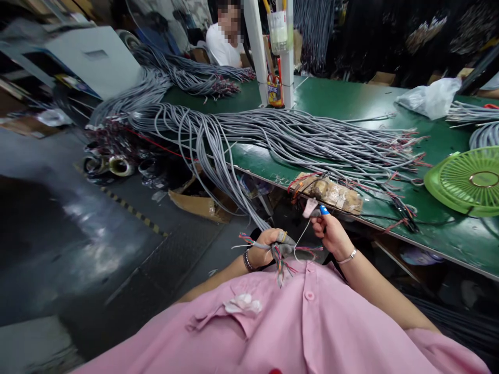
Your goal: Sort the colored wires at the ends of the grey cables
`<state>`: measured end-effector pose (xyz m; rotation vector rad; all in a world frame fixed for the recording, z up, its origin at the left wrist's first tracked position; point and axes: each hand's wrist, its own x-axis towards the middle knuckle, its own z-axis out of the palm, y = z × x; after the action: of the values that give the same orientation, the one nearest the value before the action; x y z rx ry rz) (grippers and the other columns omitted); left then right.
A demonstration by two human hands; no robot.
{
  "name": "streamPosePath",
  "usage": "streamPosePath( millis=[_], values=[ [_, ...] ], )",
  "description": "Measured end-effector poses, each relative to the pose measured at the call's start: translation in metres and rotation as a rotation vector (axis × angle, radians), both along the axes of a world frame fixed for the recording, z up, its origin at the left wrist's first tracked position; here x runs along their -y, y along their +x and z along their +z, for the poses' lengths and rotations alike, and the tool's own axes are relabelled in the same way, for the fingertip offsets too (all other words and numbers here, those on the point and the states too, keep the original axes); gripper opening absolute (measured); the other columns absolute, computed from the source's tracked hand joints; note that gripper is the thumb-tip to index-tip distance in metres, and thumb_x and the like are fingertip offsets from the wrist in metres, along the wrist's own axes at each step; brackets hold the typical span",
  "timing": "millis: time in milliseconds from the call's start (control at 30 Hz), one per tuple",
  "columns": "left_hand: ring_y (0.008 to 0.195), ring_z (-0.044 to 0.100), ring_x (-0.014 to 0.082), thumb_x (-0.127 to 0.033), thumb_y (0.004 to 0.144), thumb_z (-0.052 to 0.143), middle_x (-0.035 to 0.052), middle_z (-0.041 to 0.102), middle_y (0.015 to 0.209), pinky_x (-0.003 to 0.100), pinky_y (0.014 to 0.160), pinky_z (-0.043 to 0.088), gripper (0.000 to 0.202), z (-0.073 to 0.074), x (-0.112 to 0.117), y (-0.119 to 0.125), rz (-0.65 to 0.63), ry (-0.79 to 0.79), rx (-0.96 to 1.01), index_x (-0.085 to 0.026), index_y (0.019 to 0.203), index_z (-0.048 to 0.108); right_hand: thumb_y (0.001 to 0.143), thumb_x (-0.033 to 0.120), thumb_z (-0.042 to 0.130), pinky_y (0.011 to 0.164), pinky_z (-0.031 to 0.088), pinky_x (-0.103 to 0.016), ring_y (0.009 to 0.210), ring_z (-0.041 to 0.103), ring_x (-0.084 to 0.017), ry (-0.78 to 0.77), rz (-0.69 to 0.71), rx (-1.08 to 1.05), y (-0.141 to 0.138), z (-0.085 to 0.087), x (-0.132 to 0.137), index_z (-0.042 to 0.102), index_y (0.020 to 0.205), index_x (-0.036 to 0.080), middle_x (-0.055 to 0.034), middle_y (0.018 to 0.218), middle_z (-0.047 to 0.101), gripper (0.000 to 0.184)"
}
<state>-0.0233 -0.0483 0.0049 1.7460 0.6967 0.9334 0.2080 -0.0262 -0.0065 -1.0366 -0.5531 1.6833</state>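
Observation:
My left hand (pixel 259 253) is closed around the ends of a bundle of grey cables (pixel 237 189), just in front of the pink shirt. Thin coloured wires (pixel 279 264) fan out of the stripped cable ends beside its fingers. From this bunch a thin white strand (pixel 301 235) runs up to my right hand (pixel 331 236), whose fingers pinch its upper end. Pale, grey and blue bits (pixel 324 210) show at the right fingertips; whether they are finger covers, I cannot tell. A taped brown block (pixel 331 195) lies just beyond this hand, on the bench edge.
Across the green bench (pixel 351 96) stretches a thick heap of grey cables (pixel 296 132). A green fan (pixel 473 179) stands at the right, near a clear plastic bag (pixel 431 98). White posts (pixel 255 47) rise behind the heap. Another person (pixel 223 44) is at the back.

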Motion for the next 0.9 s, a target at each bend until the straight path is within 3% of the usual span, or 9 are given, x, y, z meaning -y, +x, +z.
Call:
streamPosePath(
  millis=[100,167,267,400,500,600,733,900],
  values=[
    [0.061,0.057,0.0137,-0.045,0.084,0.064,0.0072,0.064,0.065,0.025,0.059,0.046,0.036,0.002,0.004,-0.006,0.025,-0.101,-0.055,-0.011,0.081,0.074,0.079,0.06,0.066,0.038,0.017,-0.02,0.044,0.028,-0.006,0.102,-0.03,0.131,0.005,0.005,0.014,0.061,0.073,0.018,0.0013,0.06,0.052,0.043],
    [0.061,0.057,0.0133,-0.047,0.084,0.064,0.0075,0.065,0.068,0.024,0.059,0.047,0.038,0.001,0.004,-0.009,0.038,-0.195,-0.062,-0.01,0.085,0.073,0.081,0.058,0.065,0.041,0.026,-0.022,0.047,0.035,-0.008,0.255,-0.033,0.286,0.007,0.016,0.025,0.066,0.08,0.019,-0.0007,0.064,0.056,0.039],
    [0.069,0.061,0.0142,-0.045,0.08,0.069,0.0099,0.068,0.08,0.023,0.062,0.049,0.038,-0.001,0.001,-0.014,0.021,-0.248,-0.031,-0.009,0.095,0.07,0.078,0.05,0.072,0.058,0.045,-0.028,0.07,0.055,-0.017,0.549,0.14,0.536,0.01,0.04,0.038,0.07,0.106,0.024,-0.0067,0.09,0.067,0.038],
    [0.075,0.062,0.0146,-0.039,0.074,0.077,0.0097,0.068,0.088,0.025,0.068,0.05,0.04,-0.003,-0.003,-0.017,-0.021,-0.262,-0.025,-0.01,0.1,0.067,0.082,0.036,0.071,0.073,0.049,-0.035,0.079,0.061,-0.022,0.705,0.343,0.715,0.01,0.06,0.05,0.075,0.099,0.025,-0.0072,0.089,0.07,0.021],
    [0.076,0.061,0.0134,-0.035,0.067,0.083,0.0077,0.067,0.088,0.024,0.071,0.05,0.042,0.0,-0.004,-0.018,-0.06,-0.271,0.012,-0.011,0.097,0.066,0.083,0.033,0.07,0.071,0.049,-0.033,0.075,0.061,-0.021,0.658,0.337,0.704,0.009,0.054,0.055,0.076,0.092,0.023,-0.006,0.084,0.07,0.015],
    [0.074,0.06,0.0117,-0.032,0.064,0.086,0.0051,0.064,0.086,0.023,0.07,0.05,0.043,0.005,-0.002,-0.016,-0.058,-0.302,0.079,-0.011,0.093,0.063,0.077,0.035,0.075,0.066,0.049,-0.031,0.069,0.06,-0.018,0.49,0.289,0.559,0.009,0.041,0.059,0.074,0.086,0.02,-0.0042,0.078,0.069,0.017],
    [0.068,0.056,0.0102,-0.035,0.067,0.084,0.0013,0.061,0.076,0.024,0.068,0.05,0.037,0.011,0.001,-0.012,0.104,-0.288,0.074,-0.011,0.087,0.063,0.07,0.035,0.08,0.056,0.043,-0.026,0.057,0.052,-0.013,0.323,0.268,0.394,0.007,0.034,0.061,0.072,0.075,0.018,-0.0007,0.064,0.063,0.019],
    [0.074,0.057,0.0138,-0.043,0.069,0.081,0.0028,0.062,0.076,0.025,0.07,0.049,0.037,0.016,0.005,-0.007,0.27,-0.229,0.001,-0.012,0.085,0.068,0.067,0.037,0.082,0.054,0.04,-0.025,0.055,0.047,-0.01,0.29,0.329,0.312,-0.001,0.038,0.065,0.071,0.072,0.017,-0.0003,0.063,0.061,0.023]
  ],
)
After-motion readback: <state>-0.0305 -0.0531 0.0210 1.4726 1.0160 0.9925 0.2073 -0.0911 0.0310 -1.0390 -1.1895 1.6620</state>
